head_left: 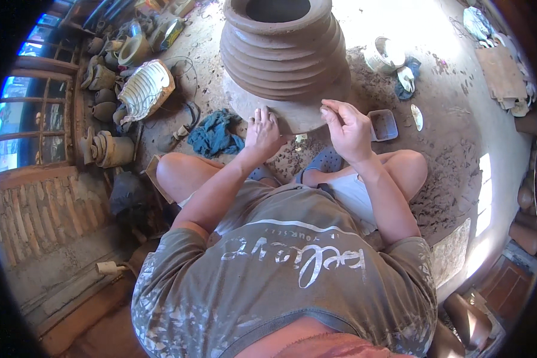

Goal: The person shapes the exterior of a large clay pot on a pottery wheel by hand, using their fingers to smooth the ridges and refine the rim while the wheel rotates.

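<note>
A large brown clay pot with ridged walls and a wide round mouth stands upright on a flat round disc in front of me. My left hand lies on the disc's near edge, its fingers stretched forward below the pot. To the right, my right hand is closed in a pinch beside the pot's base. Whatever is between its fingertips, if anything, is too small to make out. A crumpled dark teal cloth lies left of the disc.
A clear plastic tub sits right of my right hand, near a white oval piece. Farther back are a pale bucket and a glove. At left stand a ribbed white mould and several pots. Clay scraps litter the floor.
</note>
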Available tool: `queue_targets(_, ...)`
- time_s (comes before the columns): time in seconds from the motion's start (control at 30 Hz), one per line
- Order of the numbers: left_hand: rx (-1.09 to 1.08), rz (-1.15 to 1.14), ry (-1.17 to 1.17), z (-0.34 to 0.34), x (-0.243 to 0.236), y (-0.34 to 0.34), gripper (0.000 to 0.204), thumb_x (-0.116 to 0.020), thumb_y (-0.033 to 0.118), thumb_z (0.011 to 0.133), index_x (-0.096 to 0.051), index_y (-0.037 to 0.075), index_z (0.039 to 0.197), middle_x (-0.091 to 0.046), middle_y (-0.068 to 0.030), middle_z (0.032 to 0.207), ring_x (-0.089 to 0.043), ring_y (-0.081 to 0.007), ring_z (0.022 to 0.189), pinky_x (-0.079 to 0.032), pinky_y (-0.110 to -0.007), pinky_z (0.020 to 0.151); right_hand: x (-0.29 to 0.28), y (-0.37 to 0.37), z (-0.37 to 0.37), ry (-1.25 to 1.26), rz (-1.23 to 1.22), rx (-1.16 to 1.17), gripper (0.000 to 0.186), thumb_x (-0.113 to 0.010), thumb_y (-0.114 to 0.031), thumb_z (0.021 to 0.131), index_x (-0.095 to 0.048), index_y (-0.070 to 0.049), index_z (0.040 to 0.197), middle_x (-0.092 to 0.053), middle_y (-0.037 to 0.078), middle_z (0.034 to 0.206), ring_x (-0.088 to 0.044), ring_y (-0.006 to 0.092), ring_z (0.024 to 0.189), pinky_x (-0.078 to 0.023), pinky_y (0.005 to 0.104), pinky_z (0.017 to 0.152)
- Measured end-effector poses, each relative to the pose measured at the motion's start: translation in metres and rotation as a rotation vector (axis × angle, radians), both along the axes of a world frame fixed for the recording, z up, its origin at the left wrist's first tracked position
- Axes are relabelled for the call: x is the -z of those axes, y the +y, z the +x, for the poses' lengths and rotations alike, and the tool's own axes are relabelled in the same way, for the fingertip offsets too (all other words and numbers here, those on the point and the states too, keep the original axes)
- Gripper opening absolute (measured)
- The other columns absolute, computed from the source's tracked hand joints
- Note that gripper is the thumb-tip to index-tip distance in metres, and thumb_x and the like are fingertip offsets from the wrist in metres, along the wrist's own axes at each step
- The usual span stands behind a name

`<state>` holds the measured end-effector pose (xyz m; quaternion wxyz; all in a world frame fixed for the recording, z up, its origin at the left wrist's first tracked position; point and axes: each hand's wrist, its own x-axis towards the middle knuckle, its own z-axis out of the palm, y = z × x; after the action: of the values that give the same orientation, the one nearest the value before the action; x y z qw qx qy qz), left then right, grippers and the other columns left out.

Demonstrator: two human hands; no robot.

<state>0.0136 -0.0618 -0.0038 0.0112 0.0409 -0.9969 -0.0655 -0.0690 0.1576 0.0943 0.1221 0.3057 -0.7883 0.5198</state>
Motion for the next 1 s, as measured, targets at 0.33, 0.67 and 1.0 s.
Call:
queue_targets(0.33, -0.047, 0.095, -0.100, 0.003, -0.018, 0.028, 0.080, -0.080, 0.052, 0.086, -0.059, -0.013, 0.128, -0.054, -0.0297, 0.137, -0.051, -0.0448, 0.137, -0.043, -0.053, 0.114, -0.022, -0.038, -0.009, 0.583, 0.237, -0.017, 0.013, -0.081, -0.009, 0.083, -0.077, -0.009, 0.096, -0.069, 0.003, 0.095, -0.067, 0.0241, 0.089, -0.054, 0.0376, 0.078)
queue_targets(0.67, 0.017, 0.075, -0.057, -0.003, -0.003, -0.021, 0.078, -0.082, 0.054, 0.081, -0.064, -0.010, 0.123, -0.058, -0.0214, 0.130, -0.057, -0.0391, 0.128, -0.047, -0.047, 0.110, -0.018, -0.077, -0.029, 0.809, 0.322, -0.039, 0.017, -0.071, -0.017, 0.077, -0.075, -0.012, 0.094, -0.064, -0.002, 0.092, -0.063, 0.0186, 0.091, -0.047, 0.0369, 0.080)
queue_targets(1.0, 0.102, 0.066, -0.272, -0.019, -0.020, -0.104, 0.070, -0.085, 0.050, 0.078, -0.070, -0.007, 0.117, -0.052, -0.0136, 0.144, -0.062, -0.0330, 0.124, -0.053, -0.045, 0.105, -0.020, -0.065, -0.040, 0.858, 0.281, -0.090, 0.018, -0.073, -0.014, 0.074, -0.078, -0.013, 0.090, -0.066, -0.005, 0.094, -0.061, 0.0164, 0.089, -0.045, 0.0356, 0.078)
